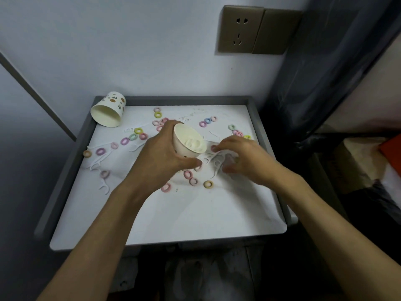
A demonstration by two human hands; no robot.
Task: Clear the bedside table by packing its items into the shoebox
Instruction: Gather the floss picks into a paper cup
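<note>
Gripping a light, likely crushable paper cup [189,141] round its wall, the left hand [160,157] tilts it while the right hand [245,158] pinches springy floss picks [217,163].

Two paper cups [108,111]: one at the table's [65,170] back left corner, one above its middle. Roughly twenty-seven coloured rings [100,151] lie across it; the floss picks [104,185] are too tangled to count.

Left hand [160,153] gripping tilted paper cup [189,142], right hand [246,158] pinching floss picks [214,165], pastel rings [124,140] scattered

Pastel rings [208,184], white floss picks [103,185], tipped paper cup [109,110] across tabletop [173,216]
</note>
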